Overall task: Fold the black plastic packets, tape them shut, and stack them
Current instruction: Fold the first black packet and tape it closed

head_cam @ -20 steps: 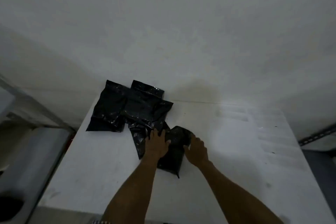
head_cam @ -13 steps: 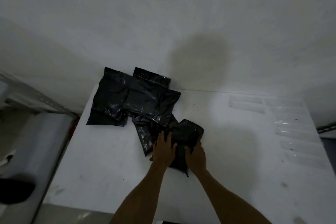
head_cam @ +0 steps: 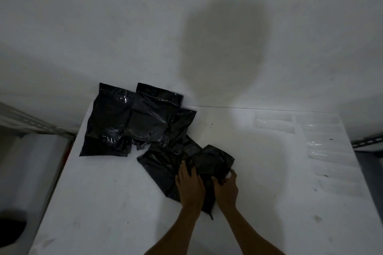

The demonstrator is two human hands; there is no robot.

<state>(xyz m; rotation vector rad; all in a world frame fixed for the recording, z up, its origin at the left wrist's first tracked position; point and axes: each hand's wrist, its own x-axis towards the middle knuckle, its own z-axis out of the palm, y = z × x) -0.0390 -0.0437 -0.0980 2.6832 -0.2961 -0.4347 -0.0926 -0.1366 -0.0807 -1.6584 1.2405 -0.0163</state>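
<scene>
Here's our packet (head_cam: pixel 209 163), half folded, near the middle of the counter (head_cam: pixel 259 172) and lapping over a flat packet (head_cam: pixel 159 168) on its left. The left grip (head_cam: pixel 191 185) lies flat on it, fingers straight, pressing down. The right grip (head_cam: pixel 226 187) curls round its right side, pinching the fold. To do this well, we'd squeeze the air out, run the crease firm and pin it with the left. The unfolded pile (head_cam: pixel 132 122) sits at the back left corner. Clear strips (head_cam: pixel 327 136), likely tape, line the right edge, handy for sealing.
</scene>
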